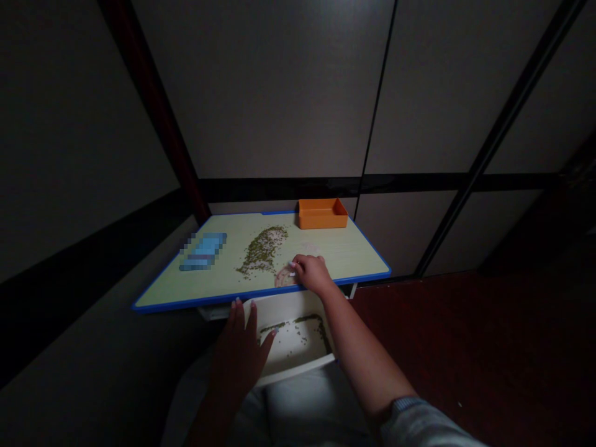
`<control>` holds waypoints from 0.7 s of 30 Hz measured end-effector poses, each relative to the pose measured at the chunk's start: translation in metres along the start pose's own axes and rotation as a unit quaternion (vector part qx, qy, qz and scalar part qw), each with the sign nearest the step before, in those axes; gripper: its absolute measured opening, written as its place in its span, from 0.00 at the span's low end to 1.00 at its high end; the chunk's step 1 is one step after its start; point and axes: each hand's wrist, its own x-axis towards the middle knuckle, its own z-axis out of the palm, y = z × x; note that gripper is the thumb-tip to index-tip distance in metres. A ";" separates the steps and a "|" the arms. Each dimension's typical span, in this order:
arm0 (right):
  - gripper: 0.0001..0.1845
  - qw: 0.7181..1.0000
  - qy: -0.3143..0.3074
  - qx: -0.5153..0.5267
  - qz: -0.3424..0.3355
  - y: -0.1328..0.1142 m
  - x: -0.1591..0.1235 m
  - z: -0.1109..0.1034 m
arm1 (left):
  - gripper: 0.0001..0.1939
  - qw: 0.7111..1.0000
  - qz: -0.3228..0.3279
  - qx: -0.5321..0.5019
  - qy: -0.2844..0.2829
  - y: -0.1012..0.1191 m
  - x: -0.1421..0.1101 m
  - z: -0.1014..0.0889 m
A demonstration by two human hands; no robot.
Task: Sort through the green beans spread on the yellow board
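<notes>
My left hand [242, 344] lies with fingers stretched and apart over the left side of a white plastic bin [298, 368]. Its thumb points across the inside of the bin. Small green beans [305, 320] are scattered along the bin's inner edges and floor. Over the front edge of the table [321, 251], my right hand [311, 271] is closed, its fingers curled down to the top; what they hold, if anything, is hidden. A loose patch of green beans [263, 248] spreads on the tabletop, left of my right hand.
An orange open box [323, 214] stands at the table's back right. A blurred blue object [203, 251] lies at the left. Panelled doors [288, 93] rise behind the table, and a dark red floor [442, 335] shows at right.
</notes>
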 end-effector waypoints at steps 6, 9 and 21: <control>0.12 0.998 0.040 0.004 0.040 0.004 0.002 0.000 | 0.37 1.000 -0.001 -0.001 0.002 -0.001 0.000 0.001; 0.14 0.994 0.060 -0.022 0.092 0.006 0.003 -0.001 | 0.37 1.000 0.008 -0.001 0.015 -0.002 0.000 0.003; 0.14 0.991 0.056 -0.042 0.117 0.005 0.005 0.001 | 0.38 0.998 0.032 0.027 0.041 -0.004 -0.001 0.005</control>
